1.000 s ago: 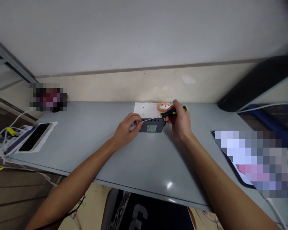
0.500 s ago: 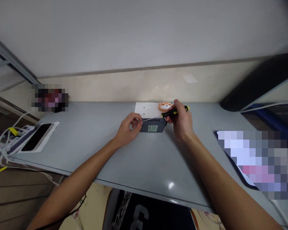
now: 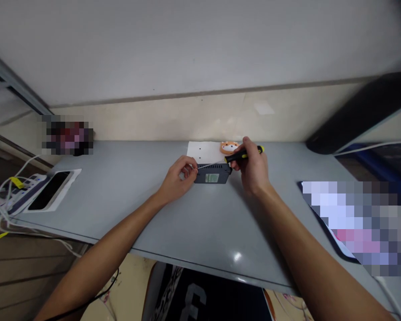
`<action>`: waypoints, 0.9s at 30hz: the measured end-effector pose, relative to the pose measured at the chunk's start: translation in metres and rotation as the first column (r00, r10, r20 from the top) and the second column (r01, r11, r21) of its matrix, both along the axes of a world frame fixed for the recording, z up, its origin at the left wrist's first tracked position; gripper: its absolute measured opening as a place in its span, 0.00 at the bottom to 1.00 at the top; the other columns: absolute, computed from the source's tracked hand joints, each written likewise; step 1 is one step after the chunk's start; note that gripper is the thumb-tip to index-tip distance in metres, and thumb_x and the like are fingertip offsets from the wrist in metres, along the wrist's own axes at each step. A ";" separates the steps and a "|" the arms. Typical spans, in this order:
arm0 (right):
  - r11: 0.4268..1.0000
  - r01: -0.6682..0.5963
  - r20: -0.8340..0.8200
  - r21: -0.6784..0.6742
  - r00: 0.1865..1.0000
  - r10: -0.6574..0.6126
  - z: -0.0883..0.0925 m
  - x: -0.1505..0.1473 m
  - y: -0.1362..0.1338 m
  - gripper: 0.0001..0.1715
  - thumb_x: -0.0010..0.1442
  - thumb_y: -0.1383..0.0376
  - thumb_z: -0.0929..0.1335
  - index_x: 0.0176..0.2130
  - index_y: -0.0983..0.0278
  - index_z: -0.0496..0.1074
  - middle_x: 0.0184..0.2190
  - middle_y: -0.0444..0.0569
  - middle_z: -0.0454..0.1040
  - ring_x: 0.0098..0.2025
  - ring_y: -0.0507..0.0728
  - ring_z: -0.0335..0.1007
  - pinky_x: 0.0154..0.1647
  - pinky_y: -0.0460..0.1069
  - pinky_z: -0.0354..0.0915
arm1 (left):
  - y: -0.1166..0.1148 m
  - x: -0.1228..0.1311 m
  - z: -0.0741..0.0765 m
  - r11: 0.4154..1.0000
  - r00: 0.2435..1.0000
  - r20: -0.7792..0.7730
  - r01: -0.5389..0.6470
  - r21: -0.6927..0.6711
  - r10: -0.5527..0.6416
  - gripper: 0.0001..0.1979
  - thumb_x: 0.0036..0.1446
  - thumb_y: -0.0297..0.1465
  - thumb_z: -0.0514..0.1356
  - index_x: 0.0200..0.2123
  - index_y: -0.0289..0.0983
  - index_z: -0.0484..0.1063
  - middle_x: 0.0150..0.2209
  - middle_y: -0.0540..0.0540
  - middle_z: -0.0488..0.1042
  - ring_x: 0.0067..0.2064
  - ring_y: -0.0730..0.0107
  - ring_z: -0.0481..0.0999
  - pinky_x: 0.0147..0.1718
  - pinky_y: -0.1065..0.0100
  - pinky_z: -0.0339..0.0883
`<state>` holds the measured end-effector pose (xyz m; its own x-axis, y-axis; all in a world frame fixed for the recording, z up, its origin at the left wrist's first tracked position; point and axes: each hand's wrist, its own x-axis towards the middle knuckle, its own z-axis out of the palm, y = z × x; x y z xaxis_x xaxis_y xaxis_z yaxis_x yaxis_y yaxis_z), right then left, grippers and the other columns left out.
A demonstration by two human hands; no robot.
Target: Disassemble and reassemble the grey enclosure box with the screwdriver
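Note:
A small dark grey box [image 3: 217,178] with a row of vent slots and a pale label stands on the grey table. My left hand [image 3: 180,177] is closed at the box's left end, thumb and forefinger pinched on its corner by the screwdriver tip. Whether a small part is also between those fingers is hidden. In my right hand [image 3: 255,167] is a black and yellow screwdriver [image 3: 234,157], held by its handle. Its thin shaft slants left across the box's top edge to my left fingertips. My right fingers are close to the box's right end.
Behind the box lie a white sheet [image 3: 200,152] with dark dots and an orange bear-faced item [image 3: 228,147]. A phone [image 3: 50,191] and power strip [image 3: 29,189] with cables are at left. A blurred-out tablet-like device [image 3: 330,236] and a black cylinder [image 3: 357,118] are at right.
The view has shifted very slightly. Both hands, the screwdriver and the box keep nearly the same places relative to each other.

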<state>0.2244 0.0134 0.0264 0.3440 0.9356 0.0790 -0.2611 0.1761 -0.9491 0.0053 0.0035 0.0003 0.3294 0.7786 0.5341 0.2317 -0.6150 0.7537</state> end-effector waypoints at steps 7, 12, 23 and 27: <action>1.000 0.005 0.007 -0.004 1.000 -0.005 0.001 0.000 -0.001 0.25 0.61 0.44 0.71 0.26 0.61 0.71 0.15 0.43 0.67 0.17 0.50 0.62 0.17 0.47 0.55 | 0.000 0.002 -0.001 0.999 0.999 0.047 0.008 -0.034 -0.006 0.02 0.64 0.27 0.57 0.39 0.39 0.69 0.41 0.47 0.71 0.37 0.74 0.69 0.37 0.70 0.66; 1.000 -0.015 0.010 0.007 1.000 0.015 0.002 0.000 -0.002 0.25 0.62 0.45 0.70 0.27 0.61 0.71 0.15 0.43 0.67 0.17 0.50 0.62 0.18 0.47 0.54 | -0.001 0.006 -0.002 0.960 0.993 0.117 0.018 -0.280 0.016 0.02 0.63 0.28 0.57 0.39 0.39 0.68 0.36 0.49 0.69 0.33 0.75 0.67 0.32 0.72 0.63; 1.000 -0.018 0.029 0.006 0.999 0.018 -0.001 -0.001 -0.001 0.26 0.60 0.42 0.71 0.27 0.60 0.71 0.16 0.42 0.66 0.17 0.50 0.63 0.18 0.47 0.55 | -0.004 0.001 -0.001 0.980 0.995 0.096 0.054 -0.191 -0.037 0.02 0.66 0.31 0.58 0.42 0.40 0.68 0.39 0.49 0.68 0.37 0.73 0.68 0.37 0.69 0.64; 1.000 -0.011 0.027 0.007 1.000 0.010 0.002 -0.002 -0.003 0.26 0.62 0.44 0.69 0.27 0.61 0.72 0.14 0.43 0.67 0.17 0.50 0.62 0.18 0.47 0.55 | -0.004 -0.002 -0.004 0.984 0.995 0.068 0.079 -0.157 -0.069 0.06 0.64 0.30 0.60 0.44 0.40 0.67 0.41 0.48 0.68 0.36 0.74 0.67 0.38 0.69 0.65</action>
<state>0.2222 0.0102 0.0285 0.3319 0.9385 0.0951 -0.2376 0.1807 -0.9544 0.0037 -0.0005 -0.0034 0.3591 0.8301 0.4267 0.1395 -0.4997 0.8549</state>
